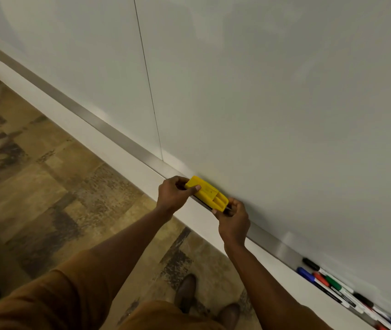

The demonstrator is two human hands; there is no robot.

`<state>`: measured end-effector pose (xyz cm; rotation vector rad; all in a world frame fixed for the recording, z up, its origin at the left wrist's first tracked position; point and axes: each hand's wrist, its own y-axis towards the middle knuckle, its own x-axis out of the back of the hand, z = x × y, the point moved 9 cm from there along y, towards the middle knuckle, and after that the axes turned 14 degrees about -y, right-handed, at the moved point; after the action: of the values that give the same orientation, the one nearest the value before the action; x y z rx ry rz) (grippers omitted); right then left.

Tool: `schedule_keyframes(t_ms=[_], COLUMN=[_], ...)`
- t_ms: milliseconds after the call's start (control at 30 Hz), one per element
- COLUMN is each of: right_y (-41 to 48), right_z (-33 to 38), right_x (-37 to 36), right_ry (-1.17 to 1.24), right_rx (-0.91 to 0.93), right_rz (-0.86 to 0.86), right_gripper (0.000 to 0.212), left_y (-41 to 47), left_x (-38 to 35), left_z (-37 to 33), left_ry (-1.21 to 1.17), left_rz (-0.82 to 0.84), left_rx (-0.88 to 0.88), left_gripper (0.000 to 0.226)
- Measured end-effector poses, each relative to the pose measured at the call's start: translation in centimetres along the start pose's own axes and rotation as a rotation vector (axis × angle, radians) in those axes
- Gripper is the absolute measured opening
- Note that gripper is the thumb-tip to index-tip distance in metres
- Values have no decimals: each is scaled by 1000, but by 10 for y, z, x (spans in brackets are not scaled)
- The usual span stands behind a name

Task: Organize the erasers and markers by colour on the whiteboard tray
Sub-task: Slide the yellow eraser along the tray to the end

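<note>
From the head camera, the metal whiteboard tray (123, 141) runs diagonally from far left to near right under the whiteboard (261, 91); on it, about midway, sits one yellow eraser (207, 194), its long axis lying along the tray; the left hand (174, 194) pinches its far-left end, thumb on top, while the right hand (233, 221) closes fingers and thumb on its near-right end; well apart, at the tray's near-right end, a cluster of markers (337, 285) lies roughly lengthwise along the tray, caps showing black, blue, red and green; at least six, though the exact count cannot be told at the frame edge; brown shoes (186, 290) stand on the patterned floor (35, 175) below.
</note>
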<state>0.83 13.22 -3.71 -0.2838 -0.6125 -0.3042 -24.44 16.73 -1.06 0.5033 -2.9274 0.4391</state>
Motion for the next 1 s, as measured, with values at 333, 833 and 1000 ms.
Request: schedule_keyframes(t_ms=[333, 833, 1000], right_y=[12, 7, 5], right_z=[-5, -12, -11], right_x=[-35, -46, -46], right_ry=[-167, -39, -74], right_rx=[-10, -122, -96], right_rz=[-42, -25, -15], right_gripper=[57, 46, 44], left_y=[27, 50, 46], left_x=[-3, -16, -21], left_z=[11, 32, 29], left_ry=[261, 517, 642], left_rz=[45, 64, 73], left_rx=[-120, -96, -115], left_gripper=[47, 52, 51])
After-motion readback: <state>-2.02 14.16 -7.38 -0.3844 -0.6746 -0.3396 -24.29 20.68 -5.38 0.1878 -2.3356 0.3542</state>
